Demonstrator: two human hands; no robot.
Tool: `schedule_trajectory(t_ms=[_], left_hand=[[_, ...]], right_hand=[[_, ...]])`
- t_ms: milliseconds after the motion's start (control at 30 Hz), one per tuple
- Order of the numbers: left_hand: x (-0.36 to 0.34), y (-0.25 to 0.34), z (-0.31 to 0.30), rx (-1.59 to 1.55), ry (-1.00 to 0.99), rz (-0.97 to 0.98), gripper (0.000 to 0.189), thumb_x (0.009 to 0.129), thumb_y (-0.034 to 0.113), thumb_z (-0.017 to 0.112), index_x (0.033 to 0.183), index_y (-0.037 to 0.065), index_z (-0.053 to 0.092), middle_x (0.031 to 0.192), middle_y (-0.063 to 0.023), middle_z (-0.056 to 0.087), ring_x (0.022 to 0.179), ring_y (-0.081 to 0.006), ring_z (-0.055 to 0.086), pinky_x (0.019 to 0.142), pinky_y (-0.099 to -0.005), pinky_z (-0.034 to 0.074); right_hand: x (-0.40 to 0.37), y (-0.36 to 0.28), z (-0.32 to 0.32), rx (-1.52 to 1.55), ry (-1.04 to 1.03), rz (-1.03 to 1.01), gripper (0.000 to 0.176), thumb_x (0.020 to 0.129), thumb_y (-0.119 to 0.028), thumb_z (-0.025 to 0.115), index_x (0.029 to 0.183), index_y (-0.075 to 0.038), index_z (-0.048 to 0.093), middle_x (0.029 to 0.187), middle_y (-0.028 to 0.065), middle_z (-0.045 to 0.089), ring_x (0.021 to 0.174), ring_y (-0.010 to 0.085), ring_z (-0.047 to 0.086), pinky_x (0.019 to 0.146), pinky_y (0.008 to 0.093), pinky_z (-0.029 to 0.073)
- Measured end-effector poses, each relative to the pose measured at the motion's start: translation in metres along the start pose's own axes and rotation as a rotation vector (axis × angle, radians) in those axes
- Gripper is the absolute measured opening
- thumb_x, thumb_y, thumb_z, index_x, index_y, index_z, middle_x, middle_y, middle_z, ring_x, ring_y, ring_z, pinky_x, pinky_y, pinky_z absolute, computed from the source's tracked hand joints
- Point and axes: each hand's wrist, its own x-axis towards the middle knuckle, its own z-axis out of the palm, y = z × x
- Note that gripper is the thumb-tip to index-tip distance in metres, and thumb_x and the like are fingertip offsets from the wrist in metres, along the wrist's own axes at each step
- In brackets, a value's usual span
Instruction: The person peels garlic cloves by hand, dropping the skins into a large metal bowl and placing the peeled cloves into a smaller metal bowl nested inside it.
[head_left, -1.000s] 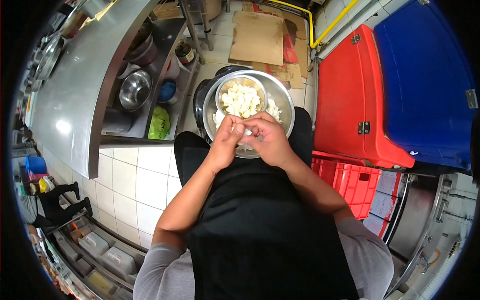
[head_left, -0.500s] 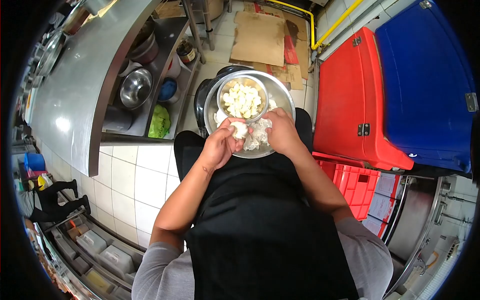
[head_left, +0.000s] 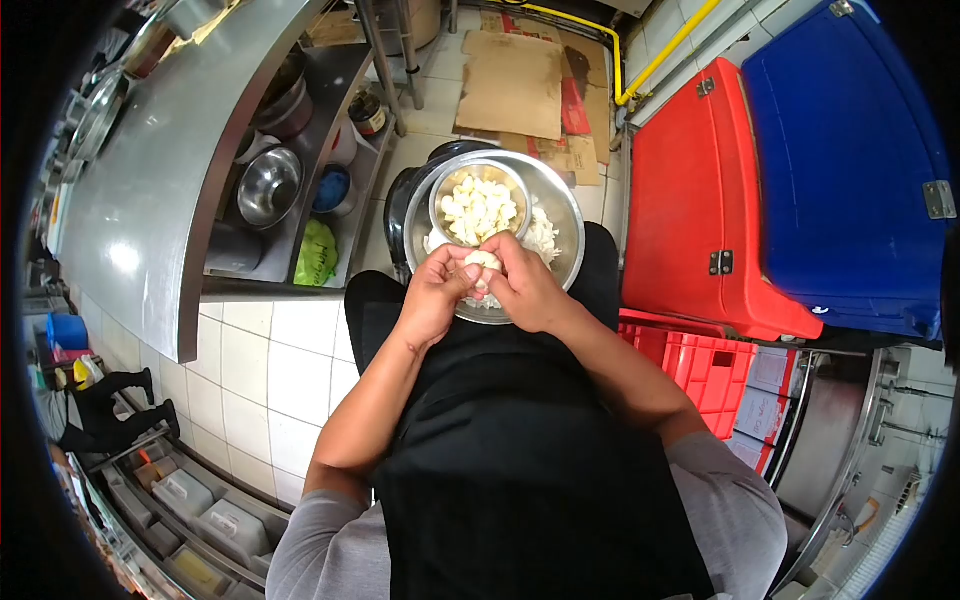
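Both hands meet over the lap w/ fingertips closed together on one garlic piece [head_left: 484, 261]: left hand [head_left: 435, 295] pinches it from 9 o'clock, right hand [head_left: 525, 285] from 3 o'clock, thumbs on top. The piece sits just above the 6 o'clock edge of the small steel bowl [head_left: 437, 195], inside the outline of the large steel bowl [head_left: 572, 215]. It looks light, firm inside, w/ dry papery skin that prob. flakes and slides; best gripped by fingertips on its sides, since a hard squeeze could bruise it or shoot it out. The small bowl rests in the large one toward 11 o'clock and is nearly full of peeled cloves [head_left: 480, 207], pale yellow, smooth. The rest of the large bowl, approx. 3 to 6 o'clock, holds white skins and bits [head_left: 545, 235]; can't tell if whole cloves are mixed in. The large bowl sits on a black bucket [head_left: 400, 200] between the knees, in front of a black apron [head_left: 520, 450]. At 9 o'clock, a steel surface [head_left: 140, 200] w/ a shelf below carrying a steel mixing bowl [head_left: 268, 185] and a green bag [head_left: 318, 255]. At 3 o'clock, a red bin [head_left: 700, 190], a blue bin [head_left: 850, 150] and a red crate [head_left: 700, 365]. At 12 o'clock, flattened cardboard [head_left: 515, 75] on the floor.
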Motion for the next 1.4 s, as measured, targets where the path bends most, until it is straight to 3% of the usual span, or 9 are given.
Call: schedule_trajectory(t_ms=[133, 233, 300, 367, 500, 667, 933, 1267, 1400], left_hand=[[0.002, 0.0, 0.003, 0.102, -0.019, 0.045, 0.021, 0.109, 0.011, 0.065, 0.128, 0.001, 0.064, 0.114, -0.0088, 0.074, 0.096, -0.0155, 0.071, 0.085, -0.0287, 0.058], [0.006, 0.006, 0.006, 0.133, -0.076, 0.056, 0.023, 0.11, 0.011, 0.064, 0.13, 0.001, 0.063, 0.116, -0.0095, 0.074, 0.096, -0.0167, 0.072, 0.086, -0.03, 0.06], [0.009, 0.016, 0.01, -0.1, -0.03, -0.04, 0.022, 0.111, 0.012, 0.059, 0.131, 0.002, 0.063, 0.119, -0.0095, 0.072, 0.097, -0.0178, 0.073, 0.084, -0.0332, 0.063], [0.012, 0.027, 0.005, -0.123, 0.018, -0.073, 0.023, 0.111, 0.014, 0.056, 0.131, 0.004, 0.063, 0.121, -0.0085, 0.07, 0.095, -0.0178, 0.073, 0.082, -0.0359, 0.065], [0.023, 0.038, 0.001, 0.0, 0.192, -0.139, 0.025, 0.11, 0.02, 0.063, 0.129, 0.006, 0.067, 0.115, -0.0052, 0.07, 0.084, -0.0117, 0.067, 0.072, -0.0295, 0.061], [0.039, 0.039, 0.023, 0.415, 0.223, -0.065, 0.026, 0.102, 0.028, 0.079, 0.113, 0.005, 0.076, 0.089, 0.0016, 0.072, 0.071, -0.0073, 0.061, 0.061, -0.0236, 0.048], [0.055, 0.037, 0.019, 0.065, 0.263, -0.151, 0.017, 0.105, 0.024, 0.074, 0.109, 0.008, 0.077, 0.09, 0.0017, 0.073, 0.066, -0.0066, 0.061, 0.056, -0.0205, 0.045], [0.061, 0.031, 0.008, 0.177, 0.238, -0.124, 0.014, 0.107, 0.023, 0.072, 0.112, 0.01, 0.073, 0.089, 0.0041, 0.068, 0.067, -0.0048, 0.057, 0.053, -0.0196, 0.043], [0.056, 0.024, -0.002, 0.0, 0.234, -0.12, 0.016, 0.108, 0.024, 0.071, 0.115, 0.01, 0.069, 0.093, 0.0028, 0.067, 0.07, -0.0046, 0.057, 0.055, -0.0197, 0.045]], right_hand=[[0.001, 0.007, 0.006, -0.035, 0.098, -0.061, 0.018, 0.102, -0.005, 0.053, 0.12, 0.0, 0.052, 0.092, 0.0152, 0.07, 0.075, 0.0255, 0.07, 0.071, 0.0426, 0.056], [0.006, 0.026, 0.003, 0.143, 0.18, 0.075, 0.018, 0.105, -0.004, 0.045, 0.122, -0.003, 0.052, 0.089, 0.0047, 0.063, 0.068, 0.0143, 0.058, 0.065, 0.0312, 0.048], [0.009, 0.024, -0.006, 0.953, 0.057, 0.496, 0.022, 0.106, -0.008, 0.04, 0.123, -0.006, 0.054, 0.089, 0.0022, 0.058, 0.067, 0.0109, 0.049, 0.063, 0.0287, 0.043], [0.015, 0.028, -0.006, 0.98, 0.09, 0.477, 0.02, 0.107, -0.008, 0.048, 0.126, -0.008, 0.056, 0.096, 0.0057, 0.062, 0.072, 0.01, 0.051, 0.068, 0.0284, 0.046], [0.031, 0.033, -0.021, 0.476, -0.061, 0.291, 0.023, 0.106, -0.009, 0.063, 0.129, -0.011, 0.058, 0.107, 0.0071, 0.069, 0.083, 0.0114, 0.058, 0.079, 0.0299, 0.051], [0.047, -0.003, -0.016, -0.122, 0.018, -0.005, 0.02, 0.105, -0.004, 0.055, 0.123, -0.005, 0.061, 0.111, 0.0154, 0.074, 0.105, 0.0324, 0.073, 0.095, 0.042, 0.056], [0.061, -0.002, -0.012, -0.09, -0.024, 0.044, 0.023, 0.105, -0.003, 0.052, 0.126, -0.005, 0.061, 0.115, 0.0202, 0.075, 0.107, 0.0358, 0.075, 0.091, 0.0427, 0.058], [0.064, 0.03, -0.018, -0.165, -0.043, 0.051, 0.04, 0.106, -0.013, 0.061, 0.139, -0.002, 0.041, 0.119, 0.0311, 0.069, 0.113, 0.0474, 0.07, 0.095, 0.0503, 0.055], [0.064, -0.033, -0.032, -0.26, -0.134, 0.372, 0.038, 0.102, -0.007, 0.066, 0.137, -0.005, 0.05, 0.111, 0.0197, 0.066, 0.103, 0.0345, 0.069, 0.09, 0.0438, 0.054]])
